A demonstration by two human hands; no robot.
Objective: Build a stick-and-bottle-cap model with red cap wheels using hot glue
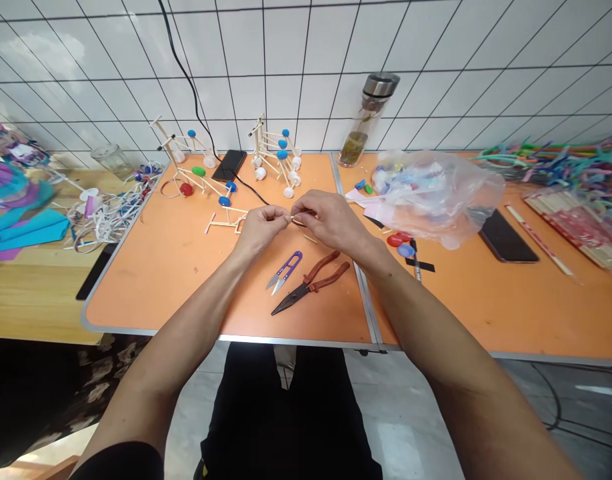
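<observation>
Left hand (261, 230) and right hand (329, 217) pinch a pale, mostly hidden piece (293, 218).

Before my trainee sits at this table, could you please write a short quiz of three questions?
1. What colour are the handles of the pliers? A) green B) reddish brown C) white
2. True or false: neither the left hand nor the right hand is touching the purple snips.
3. Fill in: the bottle beyond the right hand has a ____ lid.

Key: 1 B; 2 true; 3 silver.
</observation>
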